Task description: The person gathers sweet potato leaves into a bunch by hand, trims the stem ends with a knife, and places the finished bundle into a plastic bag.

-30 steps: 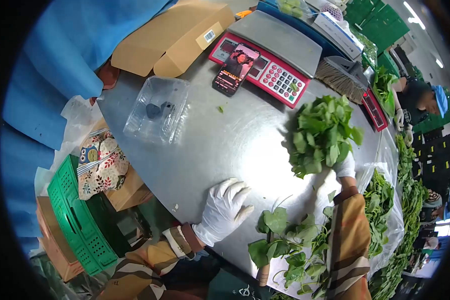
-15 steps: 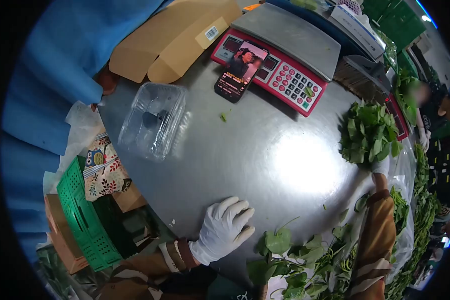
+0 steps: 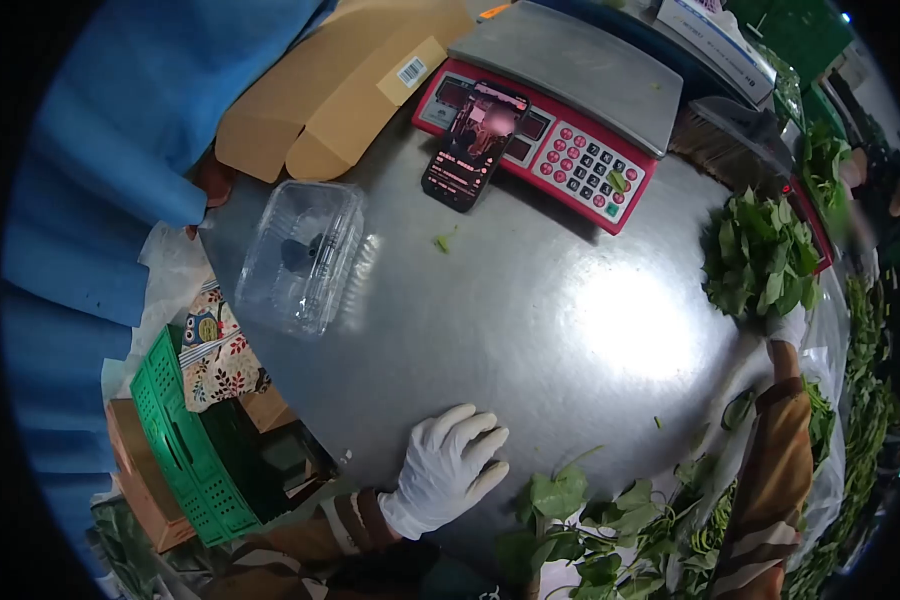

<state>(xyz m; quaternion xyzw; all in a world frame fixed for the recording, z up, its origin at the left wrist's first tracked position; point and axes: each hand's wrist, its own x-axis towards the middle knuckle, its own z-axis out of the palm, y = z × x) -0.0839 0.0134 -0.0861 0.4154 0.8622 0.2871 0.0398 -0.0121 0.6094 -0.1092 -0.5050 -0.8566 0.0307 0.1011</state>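
Note:
My left hand (image 3: 446,472), in a white glove, rests on the metal table (image 3: 400,330) with its fingers spread a little and nothing in them. At the right, my gloved right hand (image 3: 788,325) grips a bunch of leafy greens (image 3: 760,252) by the stem end. The leaves point away from me, and the fingers are partly hidden. Loose leafy stems (image 3: 560,495) lie at the near edge, between my two arms.
A red scale (image 3: 580,170) with a phone (image 3: 475,145) leaning on it stands at the back, beside a brush (image 3: 725,145). Left are a clear plastic box (image 3: 300,255), a cardboard box (image 3: 320,95) and a green crate (image 3: 185,440). More greens (image 3: 865,400) line the right.
My right hand and the bunch appear slightly farther right, while the whole view has shifted a little. My left hand stays in place on the table. The phone's picture has changed.

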